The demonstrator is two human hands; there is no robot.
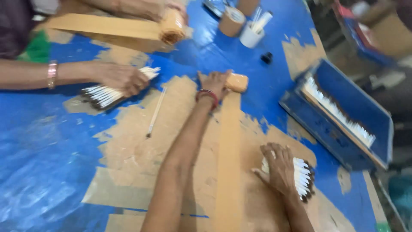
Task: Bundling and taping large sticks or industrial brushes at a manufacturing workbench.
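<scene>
My left hand [214,83], with a red bangle on the wrist, reaches far across the table and grips a brown tape roll [237,81]. From that roll a strip of brown tape [228,154] runs back toward me along the table. My right hand [279,168] lies near the front edge, fingers spread over a bundle of white-handled brushes [303,178] with dark tips, holding it down.
A co-worker's hand [122,77] at the left holds another brush bundle [101,95]; a second hand pulls a tape roll [172,26] at the top. One loose brush [155,112] lies mid-table. A blue tray [343,92] with a row of brushes stands right. Spare tape roll [231,20], white cup [251,38].
</scene>
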